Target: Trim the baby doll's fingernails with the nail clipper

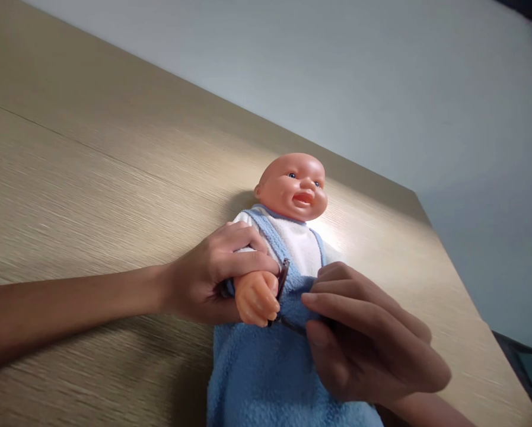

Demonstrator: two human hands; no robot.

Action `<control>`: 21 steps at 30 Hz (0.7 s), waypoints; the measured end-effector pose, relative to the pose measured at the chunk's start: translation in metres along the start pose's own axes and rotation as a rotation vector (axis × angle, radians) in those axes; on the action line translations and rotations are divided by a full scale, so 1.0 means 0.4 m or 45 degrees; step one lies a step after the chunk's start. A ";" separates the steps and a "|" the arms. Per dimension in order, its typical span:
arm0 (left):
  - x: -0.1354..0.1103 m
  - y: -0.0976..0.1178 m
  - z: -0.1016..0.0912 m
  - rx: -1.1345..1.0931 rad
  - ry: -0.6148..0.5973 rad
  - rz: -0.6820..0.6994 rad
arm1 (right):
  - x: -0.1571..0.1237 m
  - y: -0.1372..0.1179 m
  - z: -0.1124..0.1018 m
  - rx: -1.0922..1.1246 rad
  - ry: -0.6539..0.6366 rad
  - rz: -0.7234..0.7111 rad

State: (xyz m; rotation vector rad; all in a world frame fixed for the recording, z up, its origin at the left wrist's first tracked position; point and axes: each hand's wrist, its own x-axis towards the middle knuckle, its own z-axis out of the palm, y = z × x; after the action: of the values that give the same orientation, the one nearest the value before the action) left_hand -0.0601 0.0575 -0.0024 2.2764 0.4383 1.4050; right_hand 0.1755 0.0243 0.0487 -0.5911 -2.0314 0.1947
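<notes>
Fingers of the left hand are seen curled shut around the forearm of a baby doll, just above its small vinyl fist. Fingers of the right hand are held close together, pinched on a slim dark object. This object is thin and slightly curved, and is laid against the doll's chest just beside the fist. One end is lost among the right fingers, so its exact kind cannot be told.

From the head view, the doll is observed lying on its back on a wood-grain surface, with its head toward the far edge and its face turned up. The head is bare and the mouth is moulded open. A blue terry romper is worn over a white undershirt, with the romper's straps running over the shoulders. The lower body is covered by the romper and is cut off by the bottom of the frame.

The left forearm is stretched across the surface from the left of the frame, while the right hand is brought in from the lower right. A pale grey wall is seen beyond the surface. A dark item is noted at the lower right corner, too blurred to identify.
</notes>
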 end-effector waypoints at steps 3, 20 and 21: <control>-0.002 -0.001 0.001 -0.004 0.005 -0.004 | -0.001 -0.003 0.002 -0.043 0.005 0.021; -0.003 -0.007 0.005 -0.028 0.013 0.016 | 0.026 0.025 -0.009 0.015 -0.149 -0.136; -0.003 -0.008 0.005 -0.031 0.018 0.016 | 0.028 0.028 -0.011 0.024 -0.183 -0.145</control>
State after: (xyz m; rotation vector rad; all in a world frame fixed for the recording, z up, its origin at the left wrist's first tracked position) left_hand -0.0589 0.0593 -0.0055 2.2543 0.4098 1.4260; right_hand 0.1783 0.0392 0.0555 -0.4588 -2.1928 0.1924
